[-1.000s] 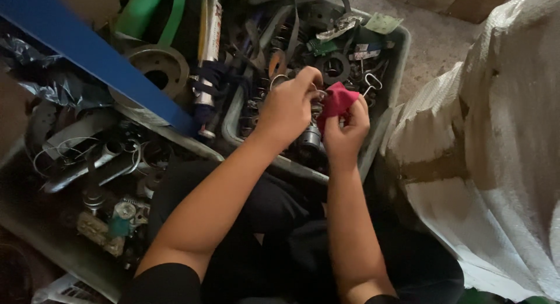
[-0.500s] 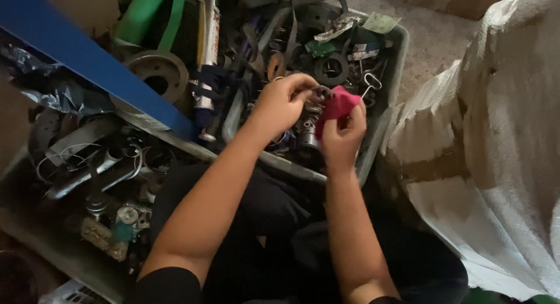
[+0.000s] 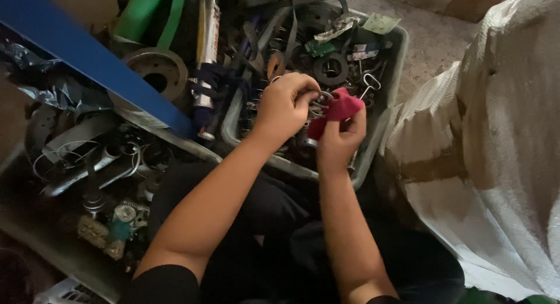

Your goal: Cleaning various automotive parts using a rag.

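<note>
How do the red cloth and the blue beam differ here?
The red cloth is soft, crumpled and small, pinched in the right hand; the blue beam is rigid, straight and long. The cloth is held over the grey bin; the beam lies diagonally across the scrap at left, untouched. Both are brightly coloured against dark metal parts.

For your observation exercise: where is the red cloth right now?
In the head view, the red cloth sits right of centre, pinched in the right hand, beside the left hand, above the grey bin.

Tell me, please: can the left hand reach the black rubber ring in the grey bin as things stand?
Probably yes. The black rubber ring lies uncovered just beyond the left hand, but that hand is pinching a small metal ring.
</note>
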